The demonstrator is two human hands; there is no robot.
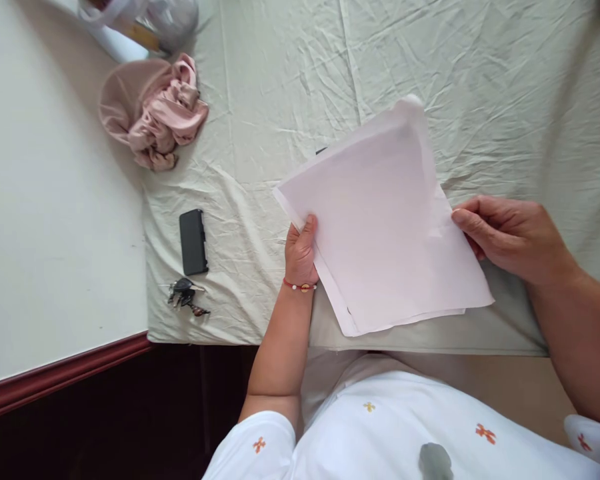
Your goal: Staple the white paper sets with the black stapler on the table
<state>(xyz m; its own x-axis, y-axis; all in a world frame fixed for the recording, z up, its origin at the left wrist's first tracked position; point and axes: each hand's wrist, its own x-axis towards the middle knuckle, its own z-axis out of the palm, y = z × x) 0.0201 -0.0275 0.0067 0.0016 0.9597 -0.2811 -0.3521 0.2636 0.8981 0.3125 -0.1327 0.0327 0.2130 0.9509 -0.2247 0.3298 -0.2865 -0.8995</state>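
Holding a stack of white paper sheets (385, 227) in centre-right of frame, above a bed covered w/ wrinkled pale green sheet (280, 80). Left hand (301, 252) grasping the stack at its left edge, thumb on top, red bead bracelet (300, 287) at the wrist. Right hand (510, 233) pinching the right edge, fingers curled on the paper. Stack tilted, far corner lifted and a bit curled, lower corner reaching near the bed edge; sheets not fully aligned, edges fanned at lower left.

Step in hand, prob.: gathering and squaring the sheets, approx. mid-way, since edges are uneven yet. Next move would call for both grips kept firm but light, tapping or sliding edges flush w/o creasing.

Elsewhere: black phone (193, 241) left of centre, keys (185, 295) just below it, pink crumpled cloth (155, 113) upper left, plastic bag (150, 20) at top left corner. White wall-like surface at far left.
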